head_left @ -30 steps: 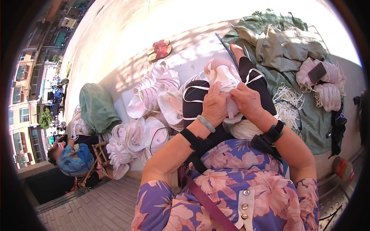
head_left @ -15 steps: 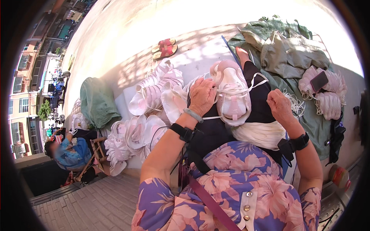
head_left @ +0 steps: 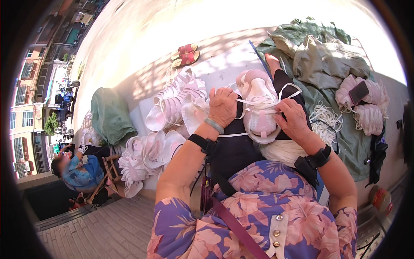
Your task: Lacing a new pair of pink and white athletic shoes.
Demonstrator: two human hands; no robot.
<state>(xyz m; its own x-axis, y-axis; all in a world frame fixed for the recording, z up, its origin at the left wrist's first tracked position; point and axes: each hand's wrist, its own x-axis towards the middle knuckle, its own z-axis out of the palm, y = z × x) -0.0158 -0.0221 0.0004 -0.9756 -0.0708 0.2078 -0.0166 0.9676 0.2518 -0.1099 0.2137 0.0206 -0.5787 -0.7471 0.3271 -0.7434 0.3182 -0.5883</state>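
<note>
A pink and white sneaker (head_left: 261, 124) rests on my lap, with a flat white shoelace (head_left: 258, 104) threaded across its upper. Left of the sneaker, my left hand (head_left: 223, 105) is closed on the lace, which stretches from its fingers to the eyelets. My right hand (head_left: 294, 117) is at the sneaker's right side, thumb and fingers pinched near the lace; its fingertips are too small to tell exactly what they grip. A loop of lace stands up beyond the right hand. A bundle of cream laces (head_left: 282, 152) lies across my lap under the right wrist.
Rows of white and pink shoes (head_left: 177, 103) lie at left, beside a green sack (head_left: 110, 114). Red sandals (head_left: 186, 55) sit ahead. At right are loose laces (head_left: 325, 123), green cloth (head_left: 351, 149) and more shoes with a phone (head_left: 359, 92) on top. Another person (head_left: 84, 172) sits far left.
My right hand has moved left and in, from the air beside the sneaker to its right side. My left hand has shifted slightly left, with the lace still in it.
</note>
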